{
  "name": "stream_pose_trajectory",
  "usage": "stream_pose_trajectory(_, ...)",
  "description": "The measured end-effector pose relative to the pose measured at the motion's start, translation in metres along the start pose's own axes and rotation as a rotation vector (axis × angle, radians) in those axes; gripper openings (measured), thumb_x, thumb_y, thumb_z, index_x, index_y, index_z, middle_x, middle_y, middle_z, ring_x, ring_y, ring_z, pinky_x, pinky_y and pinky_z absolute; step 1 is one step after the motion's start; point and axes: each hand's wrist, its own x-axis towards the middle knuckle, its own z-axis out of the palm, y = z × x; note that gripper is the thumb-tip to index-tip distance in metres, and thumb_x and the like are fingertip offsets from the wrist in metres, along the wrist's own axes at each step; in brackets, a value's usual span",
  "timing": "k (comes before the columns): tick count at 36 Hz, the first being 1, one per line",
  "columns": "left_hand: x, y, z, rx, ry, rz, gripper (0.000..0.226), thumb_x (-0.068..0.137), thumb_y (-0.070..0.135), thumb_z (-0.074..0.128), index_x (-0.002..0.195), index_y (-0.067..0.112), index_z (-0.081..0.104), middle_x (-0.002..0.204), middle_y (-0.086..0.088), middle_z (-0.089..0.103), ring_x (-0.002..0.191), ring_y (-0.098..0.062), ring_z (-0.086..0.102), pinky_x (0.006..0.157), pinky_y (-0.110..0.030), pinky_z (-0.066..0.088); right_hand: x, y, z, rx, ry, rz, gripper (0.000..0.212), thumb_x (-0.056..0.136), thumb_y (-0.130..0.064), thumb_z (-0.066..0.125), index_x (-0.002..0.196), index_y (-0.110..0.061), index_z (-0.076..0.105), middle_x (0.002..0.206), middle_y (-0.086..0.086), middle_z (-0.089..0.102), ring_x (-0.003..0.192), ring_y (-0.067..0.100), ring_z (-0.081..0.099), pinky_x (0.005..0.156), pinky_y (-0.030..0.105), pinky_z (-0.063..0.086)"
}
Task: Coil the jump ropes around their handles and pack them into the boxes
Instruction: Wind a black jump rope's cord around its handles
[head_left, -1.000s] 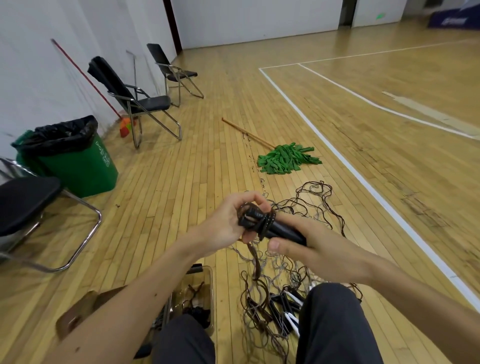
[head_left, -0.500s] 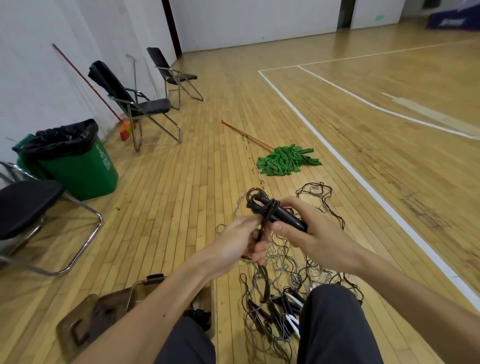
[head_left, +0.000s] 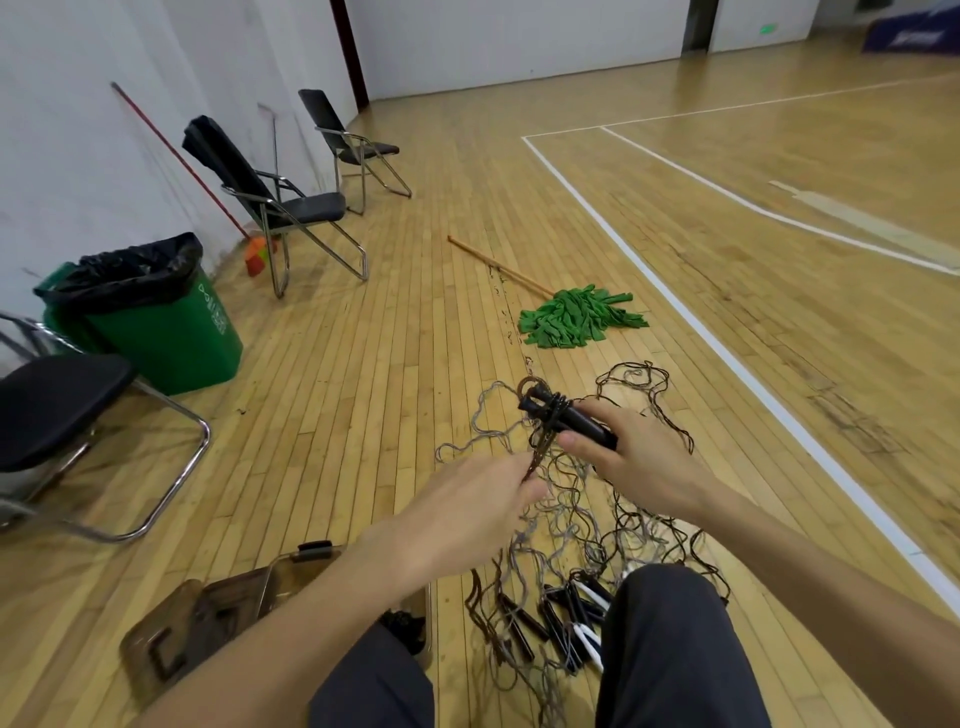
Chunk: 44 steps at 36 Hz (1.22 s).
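- A green bin (head_left: 171, 332) with a black liner, folding chairs (head_left: 298, 205) and a green mop (head_left: 579, 317) stand or lie on the wooden floor (head_left: 363, 415). A tangle of ropes (head_left: 571, 525) sprawls between the person's knees and the mop.
- The right hand (head_left: 639, 462) grips a pair of black handles (head_left: 569, 420), with a few turns of cord wound near their far end.
- The left hand (head_left: 467, 514), just below and left of them, pinches the brown rope (head_left: 537, 457) hanging from that coil.
- A brown box (head_left: 218, 618) sits by the left knee, its inside largely hidden by the forearm.
- Loose handles (head_left: 563, 621) lie partly behind the right knee.
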Motion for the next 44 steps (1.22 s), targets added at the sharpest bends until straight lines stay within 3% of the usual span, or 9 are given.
stream_pose_trajectory(5, 0.001, 0.004, -0.014, 0.332, -0.047, 0.071, 0.038, 0.105, 0.04, 0.036, 0.125, 0.013, 0.055, 0.082, 0.005, 0.054, 0.065, -0.006, 0.052, 0.064, -0.021, 0.049, 0.004, -0.003, -0.001, 0.038, -0.315, 0.166, 0.017, 0.102, -0.042, 0.054, 0.105, -0.026, 0.059, 0.07, 0.0, 0.05, 0.054, 0.012, 0.045, 0.051, 0.029, 0.043)
stream_pose_trajectory(8, -0.002, 0.008, -0.022, 0.437, -0.107, 0.14, 0.039, 0.105, 0.041, 0.039, 0.122, 0.011, 0.057, 0.095, -0.001, 0.061, 0.077, -0.014, 0.062, 0.075, -0.03, 0.057, 0.002, -0.011, -0.002, 0.001, -0.507, 0.286, 0.017, 0.103, -0.041, 0.052, 0.098, -0.026, 0.054, 0.066, 0.001, 0.045, 0.049, 0.013, 0.043, 0.045, 0.023, 0.041)
stream_pose_trajectory(14, 0.005, 0.0, -0.042, 0.382, -0.141, 0.238, 0.035, 0.101, 0.046, 0.047, 0.097, 0.016, 0.066, 0.078, 0.004, 0.061, 0.069, -0.012, 0.059, 0.069, -0.032, 0.054, -0.006, -0.023, -0.002, -0.143, -0.621, 0.264, 0.023, 0.102, -0.046, 0.053, 0.089, -0.028, 0.052, 0.066, 0.0, 0.045, 0.052, 0.016, 0.043, 0.046, 0.025, 0.039)
stream_pose_trajectory(18, 0.011, -0.004, -0.046, 0.307, -0.14, 0.252, 0.038, 0.097, 0.051, 0.052, 0.098, 0.018, 0.072, 0.078, 0.003, 0.066, 0.07, -0.015, 0.061, 0.07, -0.037, 0.053, -0.013, -0.033, -0.004, -0.284, -0.635, 0.162, 0.031, 0.102, -0.047, 0.051, 0.085, -0.022, 0.053, 0.068, -0.003, 0.049, 0.059, 0.018, 0.047, 0.058, 0.033, 0.038)
stream_pose_trajectory(22, 0.014, -0.007, -0.049, 0.147, -0.19, 0.25, 0.034, 0.09, 0.055, 0.062, 0.092, 0.023, 0.074, 0.078, 0.007, 0.068, 0.072, -0.015, 0.061, 0.073, -0.04, 0.053, -0.024, -0.042, -0.005, -0.232, -0.714, 0.16, 0.033, 0.102, -0.048, 0.053, 0.085, -0.019, 0.053, 0.066, -0.001, 0.047, 0.055, 0.017, 0.044, 0.052, 0.029, 0.038)
stream_pose_trajectory(28, 0.015, -0.009, -0.044, -0.058, -0.239, 0.286, 0.034, 0.087, 0.05, 0.069, 0.088, 0.017, 0.076, 0.073, -0.003, 0.068, 0.066, -0.021, 0.058, 0.061, -0.036, 0.046, -0.038, -0.058, -0.007, -0.262, -0.742, 0.043, 0.031, 0.101, -0.049, 0.054, 0.075, -0.032, 0.05, 0.07, -0.002, 0.049, 0.062, 0.014, 0.046, 0.063, 0.03, 0.039)
stream_pose_trajectory(32, 0.012, -0.011, -0.042, -0.195, -0.235, 0.283, 0.029, 0.087, 0.047, 0.07, 0.088, 0.019, 0.075, 0.077, -0.002, 0.07, 0.073, -0.023, 0.063, 0.074, -0.051, 0.052, -0.045, -0.067, -0.012, -0.229, -0.731, -0.046, 0.034, 0.101, -0.048, 0.054, 0.072, -0.032, 0.048, 0.067, -0.005, 0.047, 0.057, 0.009, 0.043, 0.06, 0.028, 0.038)
stream_pose_trajectory(38, 0.009, -0.016, -0.041, -0.458, -0.18, 0.262, 0.017, 0.086, 0.035, 0.074, 0.084, 0.021, 0.064, 0.066, 0.005, 0.064, 0.061, -0.01, 0.059, 0.061, -0.025, 0.047, -0.05, -0.07, -0.022, -0.1, -0.651, -0.116, 0.034, 0.099, -0.049, 0.057, 0.069, -0.035, 0.05, 0.06, -0.01, 0.045, 0.054, 0.007, 0.042, 0.054, 0.026, 0.036)
stream_pose_trajectory(44, 0.006, -0.02, -0.039, -0.632, -0.21, 0.321, 0.036, 0.08, 0.068, 0.062, 0.077, 0.032, 0.065, 0.059, 0.008, 0.056, 0.049, -0.011, 0.048, 0.047, -0.022, 0.036, -0.052, -0.074, -0.027, -0.068, -0.586, -0.167, 0.033, 0.096, -0.053, 0.06, 0.072, -0.032, 0.052, 0.062, -0.009, 0.047, 0.055, 0.008, 0.044, 0.054, 0.031, 0.037)
